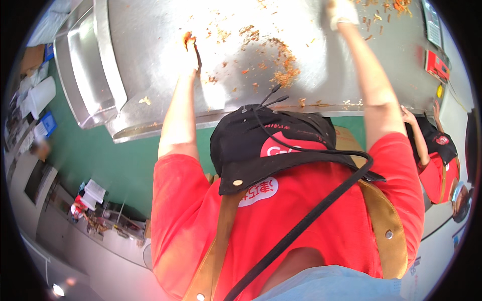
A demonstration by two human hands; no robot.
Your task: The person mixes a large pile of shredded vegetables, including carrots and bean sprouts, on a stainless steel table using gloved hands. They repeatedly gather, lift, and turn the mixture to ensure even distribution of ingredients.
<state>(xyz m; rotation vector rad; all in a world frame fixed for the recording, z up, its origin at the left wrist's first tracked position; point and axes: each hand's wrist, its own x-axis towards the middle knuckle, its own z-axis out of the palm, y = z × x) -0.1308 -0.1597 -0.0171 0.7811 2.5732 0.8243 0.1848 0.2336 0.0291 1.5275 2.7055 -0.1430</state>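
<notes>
At the upper left, my left hand, pale with glare, is above the stainless steel table, with orange-brown shredded food at its fingers. My right hand, in a whitish glove, is at the top right, blurred and partly cut off by the picture's rim; its fingers and anything in them cannot be made out. Between the hands, small orange and brown food scraps lie in a curved trail on the metal. More shredded food is scattered right of my right hand. Strong glare hides part of the tabletop.
A steel tray or chute adjoins the table's left end. At right are a red box-like object and a co-worker in red, hands near the table edge. Another person is far lower left. A black cable crosses my apron.
</notes>
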